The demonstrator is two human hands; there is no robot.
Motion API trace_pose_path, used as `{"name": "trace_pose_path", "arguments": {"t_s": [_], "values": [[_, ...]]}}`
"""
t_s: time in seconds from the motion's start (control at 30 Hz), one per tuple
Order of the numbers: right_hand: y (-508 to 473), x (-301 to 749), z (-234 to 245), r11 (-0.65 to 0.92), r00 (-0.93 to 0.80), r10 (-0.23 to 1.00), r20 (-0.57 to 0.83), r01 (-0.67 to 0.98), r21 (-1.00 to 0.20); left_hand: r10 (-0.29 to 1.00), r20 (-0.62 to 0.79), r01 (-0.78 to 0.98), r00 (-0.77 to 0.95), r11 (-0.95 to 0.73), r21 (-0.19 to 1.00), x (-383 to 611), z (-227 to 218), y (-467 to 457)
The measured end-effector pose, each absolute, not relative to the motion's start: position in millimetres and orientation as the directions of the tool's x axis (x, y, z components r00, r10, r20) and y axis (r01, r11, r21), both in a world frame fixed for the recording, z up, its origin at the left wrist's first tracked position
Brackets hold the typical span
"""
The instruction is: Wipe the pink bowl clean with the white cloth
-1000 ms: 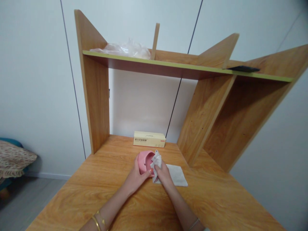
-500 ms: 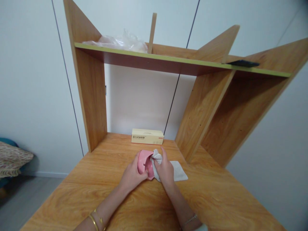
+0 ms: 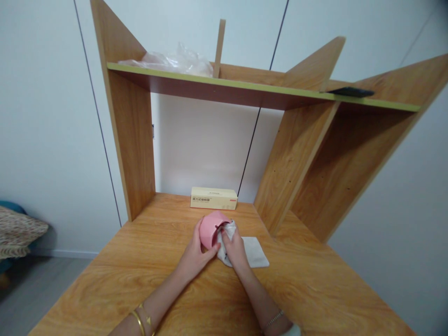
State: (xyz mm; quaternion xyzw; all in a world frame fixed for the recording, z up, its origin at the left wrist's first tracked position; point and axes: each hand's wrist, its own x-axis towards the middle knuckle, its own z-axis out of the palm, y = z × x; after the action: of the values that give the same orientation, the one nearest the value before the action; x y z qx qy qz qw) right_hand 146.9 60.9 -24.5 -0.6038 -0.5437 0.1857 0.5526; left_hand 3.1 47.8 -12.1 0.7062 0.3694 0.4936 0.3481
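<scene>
My left hand (image 3: pixel 196 252) grips a hollow pink container (image 3: pixel 211 226) by its left side, fingers behind it and thumb at the lower rim. Its opening is turned to the right, with a small dark slot or mark near the edge. In my right hand (image 3: pixel 235 249) a light grey cloth (image 3: pixel 224 254) is bunched up and pressed into the opening. The cloth's flat end (image 3: pixel 257 253) stretches out to the right of the hand, over the tabletop. Part of the right fingers is hidden by the cloth and the container.
A cream box (image 3: pixel 213 199) with printed lettering stands at the back of the wooden desk (image 3: pixel 175 303). Above it runs a shelf (image 3: pixel 245 88) bearing a clear plastic bag (image 3: pixel 175 62) and a flat black object (image 3: pixel 352 92). Upright panels (image 3: pixel 297 163) border the right side.
The pink container has tilted and risen slightly, its opening turning more towards the right hand. My right hand has moved a little down and left, pushing the cloth further into the opening.
</scene>
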Motion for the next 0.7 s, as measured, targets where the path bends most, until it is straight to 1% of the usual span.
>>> {"name": "trace_pose_path", "arguments": {"t_s": [0.1,0.23,0.37,0.53,0.6,0.7], "values": [[60.0,142.8,-20.3,0.181,0.335,0.863,0.377,0.493,-0.851,0.875,0.449,0.187,0.182,-0.479,0.858,0.4,-13.5,52.0],[56.0,142.3,-9.3,0.140,0.353,0.840,0.413,0.595,-0.791,0.912,0.392,0.339,0.123,-0.410,0.847,-5.7,-8.9,54.8],[48.7,145.5,1.7,0.056,0.336,0.849,0.407,0.710,-0.702,0.929,0.349,0.451,0.126,-0.366,0.814,-8.4,0.6,50.6],[44.8,146.9,3.9,-0.014,0.307,0.874,0.377,0.791,-0.612,0.925,0.354,0.480,0.135,-0.374,0.794,-8.6,9.7,43.1],[46.1,146.4,0.8,-0.007,0.298,0.887,0.353,0.772,-0.635,0.921,0.361,0.476,0.148,-0.387,0.790,-8.9,11.7,40.9],[49.6,146.1,-5.8,0.089,0.285,0.887,0.364,0.668,-0.739,0.913,0.364,0.459,0.185,-0.407,0.789,-9.7,12.3,39.5]]}}
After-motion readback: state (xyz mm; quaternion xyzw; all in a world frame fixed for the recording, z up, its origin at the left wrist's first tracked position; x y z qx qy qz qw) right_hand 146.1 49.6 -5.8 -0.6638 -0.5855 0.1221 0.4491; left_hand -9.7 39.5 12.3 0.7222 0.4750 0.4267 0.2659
